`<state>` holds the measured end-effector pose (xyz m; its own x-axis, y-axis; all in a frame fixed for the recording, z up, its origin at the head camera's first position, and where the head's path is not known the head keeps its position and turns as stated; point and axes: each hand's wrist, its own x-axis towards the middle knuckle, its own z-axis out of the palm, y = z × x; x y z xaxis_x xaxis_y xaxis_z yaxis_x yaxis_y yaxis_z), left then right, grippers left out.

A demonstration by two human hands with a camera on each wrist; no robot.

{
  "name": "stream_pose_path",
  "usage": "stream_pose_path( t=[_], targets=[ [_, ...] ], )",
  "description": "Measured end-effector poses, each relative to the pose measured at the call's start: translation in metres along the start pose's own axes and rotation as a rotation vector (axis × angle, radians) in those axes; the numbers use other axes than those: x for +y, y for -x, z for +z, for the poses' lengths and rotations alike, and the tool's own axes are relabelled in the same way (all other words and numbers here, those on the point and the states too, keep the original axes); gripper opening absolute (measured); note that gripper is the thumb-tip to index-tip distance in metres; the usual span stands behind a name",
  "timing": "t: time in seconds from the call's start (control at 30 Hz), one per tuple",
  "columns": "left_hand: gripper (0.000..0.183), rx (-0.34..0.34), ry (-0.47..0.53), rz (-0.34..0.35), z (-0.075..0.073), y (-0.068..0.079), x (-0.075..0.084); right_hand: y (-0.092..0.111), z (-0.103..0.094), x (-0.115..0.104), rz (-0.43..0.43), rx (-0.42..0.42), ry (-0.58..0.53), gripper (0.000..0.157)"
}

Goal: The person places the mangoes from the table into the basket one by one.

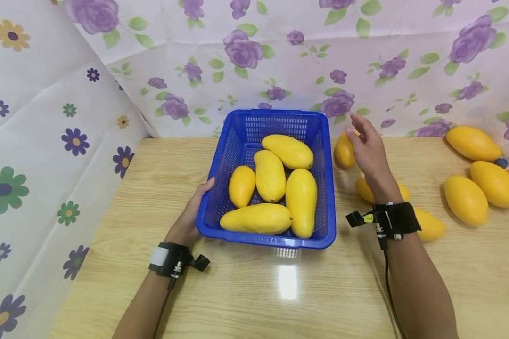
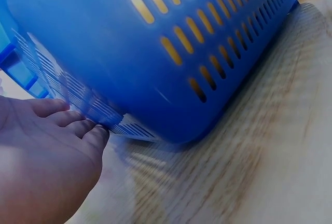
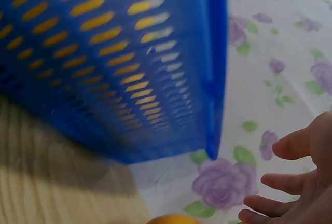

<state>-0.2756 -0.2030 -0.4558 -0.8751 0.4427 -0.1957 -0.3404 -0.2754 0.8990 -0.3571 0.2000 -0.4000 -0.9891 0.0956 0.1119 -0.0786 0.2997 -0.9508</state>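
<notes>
A blue plastic basket point(image 1: 265, 244) with slotted walls holds several yellow mangoes point(image 1: 270, 176). My left hand point(image 1: 192, 209) grips the basket's left side, its thumb at the rim; in the left wrist view its fingers point(image 2: 93, 136) touch the outer wall. To the right of the basket, my right hand point(image 1: 368, 153) is raised with spread, loosely bent fingers and holds nothing. Behind that hand, partly hidden by it, is one mango point(image 1: 343, 149); only its top edge point(image 3: 174, 220) shows in the right wrist view. Two more mangoes point(image 1: 428, 226) lie partly covered by the right wrist.
Farther right, several mangoes point(image 1: 465, 200) lie on the wooden table point(image 1: 246, 301), beside a small blue round object point(image 1: 501, 163). A flowered sheet point(image 1: 275, 70) hangs behind the table, and another flowered sheet point(image 1: 38, 141) covers the left side.
</notes>
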Motion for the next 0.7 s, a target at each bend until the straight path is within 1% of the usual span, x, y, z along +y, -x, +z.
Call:
stream_pose_path(
  t=[0.07,0.17,0.23,0.37,0.47,0.57,0.7],
  targets=[
    [0.067,-0.001,-0.001,0.001,0.000,-0.001,0.000,-0.002,0.000,0.006,-0.010,-0.010,0.012,0.057],
    [0.067,-0.002,-0.008,0.004,0.000,-0.001,0.000,-0.006,0.002,0.016,-0.008,-0.037,0.060,0.061],
    [0.067,-0.003,-0.010,0.004,0.000,0.000,0.000,-0.008,0.003,0.022,-0.013,-0.051,0.123,0.064],
    [0.067,-0.003,-0.010,0.003,0.001,0.001,0.000,-0.012,0.007,0.033,-0.069,-0.043,0.266,0.067],
    [0.066,-0.005,-0.010,0.004,0.002,0.001,0.001,-0.014,0.007,0.041,-0.099,-0.033,0.321,0.068],
    [0.066,-0.011,-0.005,0.006,0.003,0.001,0.001,-0.014,0.006,0.047,-0.083,-0.029,0.357,0.069],
    [0.067,-0.010,-0.001,0.001,0.002,0.001,0.001,-0.013,0.004,0.052,-0.053,0.008,0.406,0.068]
  ],
)
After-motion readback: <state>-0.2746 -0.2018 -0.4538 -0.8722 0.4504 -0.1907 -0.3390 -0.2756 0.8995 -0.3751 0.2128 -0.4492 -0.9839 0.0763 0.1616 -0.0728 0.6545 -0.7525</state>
